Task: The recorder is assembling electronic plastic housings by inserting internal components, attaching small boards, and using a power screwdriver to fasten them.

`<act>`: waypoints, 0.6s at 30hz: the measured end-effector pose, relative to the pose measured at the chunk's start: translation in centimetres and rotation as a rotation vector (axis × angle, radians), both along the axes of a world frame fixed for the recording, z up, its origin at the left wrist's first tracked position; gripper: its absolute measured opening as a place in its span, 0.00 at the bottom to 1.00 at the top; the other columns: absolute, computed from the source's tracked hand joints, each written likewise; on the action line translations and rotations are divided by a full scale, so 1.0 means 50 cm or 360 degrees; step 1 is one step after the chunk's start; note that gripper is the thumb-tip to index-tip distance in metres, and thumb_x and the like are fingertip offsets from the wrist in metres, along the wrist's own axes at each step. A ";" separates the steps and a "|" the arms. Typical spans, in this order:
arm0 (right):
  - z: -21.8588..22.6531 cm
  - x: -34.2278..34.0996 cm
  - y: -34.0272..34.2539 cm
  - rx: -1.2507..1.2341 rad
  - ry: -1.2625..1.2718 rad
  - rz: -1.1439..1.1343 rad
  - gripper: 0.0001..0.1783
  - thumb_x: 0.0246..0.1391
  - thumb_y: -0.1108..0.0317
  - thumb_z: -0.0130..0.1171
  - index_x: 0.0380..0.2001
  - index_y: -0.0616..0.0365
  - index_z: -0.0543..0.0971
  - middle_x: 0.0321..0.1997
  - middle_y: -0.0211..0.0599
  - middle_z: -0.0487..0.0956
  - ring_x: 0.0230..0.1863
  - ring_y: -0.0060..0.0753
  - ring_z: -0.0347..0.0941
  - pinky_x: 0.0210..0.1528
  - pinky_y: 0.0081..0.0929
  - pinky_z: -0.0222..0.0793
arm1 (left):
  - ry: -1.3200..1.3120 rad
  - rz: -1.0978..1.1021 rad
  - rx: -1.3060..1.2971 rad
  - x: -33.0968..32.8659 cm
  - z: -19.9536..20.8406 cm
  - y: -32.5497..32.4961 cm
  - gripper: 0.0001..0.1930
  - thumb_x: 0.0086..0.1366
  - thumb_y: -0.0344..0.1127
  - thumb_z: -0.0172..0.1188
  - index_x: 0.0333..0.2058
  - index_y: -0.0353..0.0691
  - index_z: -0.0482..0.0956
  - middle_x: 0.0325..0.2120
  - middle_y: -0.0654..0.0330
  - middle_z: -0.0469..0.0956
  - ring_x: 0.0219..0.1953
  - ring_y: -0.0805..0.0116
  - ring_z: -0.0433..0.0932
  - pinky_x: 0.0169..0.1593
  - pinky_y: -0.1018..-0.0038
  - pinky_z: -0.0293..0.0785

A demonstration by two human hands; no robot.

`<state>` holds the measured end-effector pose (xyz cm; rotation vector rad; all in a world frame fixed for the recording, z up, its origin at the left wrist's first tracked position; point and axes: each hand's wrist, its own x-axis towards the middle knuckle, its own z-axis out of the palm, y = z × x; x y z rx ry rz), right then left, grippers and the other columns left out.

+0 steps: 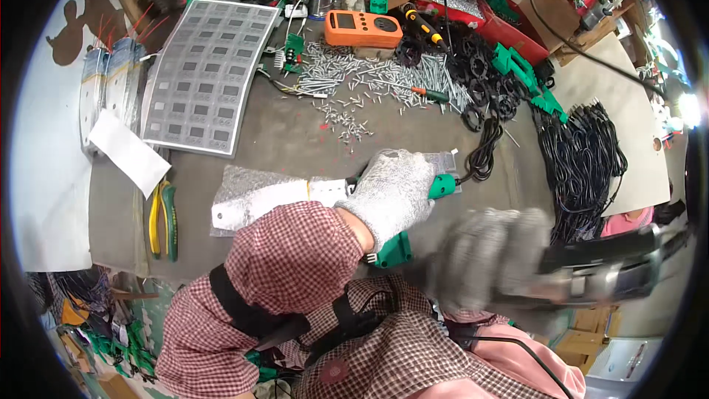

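My left hand (395, 188), in a grey knit glove, is closed over a green plastic tool housing (442, 186) that lies on the table. A black cord runs from the housing's right end, and another green part (394, 250) shows below my wrist. To the right, my gloved right hand (493, 255) is smeared by motion. It is closed around a long black and metal tool (591, 277), whose body extends right; its exact kind is too blurred to tell. A clear plastic bag with a white strip (258, 203) lies left of my left hand.
Loose screws (369, 77) are heaped behind my hands, beside an orange multimeter (362, 29). A grey panel sheet (210, 77) and yellow-green pliers (163, 220) lie left. Bundled black cords (580, 162) are at right, black rings (480, 74) and red bins (509, 26) farther back.
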<state>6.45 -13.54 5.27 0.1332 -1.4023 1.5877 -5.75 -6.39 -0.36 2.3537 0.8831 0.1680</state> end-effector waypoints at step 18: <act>-0.058 -0.075 0.045 0.0196 -0.0117 0.0157 0.17 0.52 0.59 0.73 0.29 0.60 0.78 0.25 0.47 0.81 0.24 0.44 0.81 0.26 0.42 0.80 | -0.0311 0.0076 0.0249 -0.024 -0.024 -0.006 0.16 0.54 0.42 0.63 0.31 0.33 0.87 0.28 0.42 0.84 0.33 0.46 0.86 0.42 0.55 0.82</act>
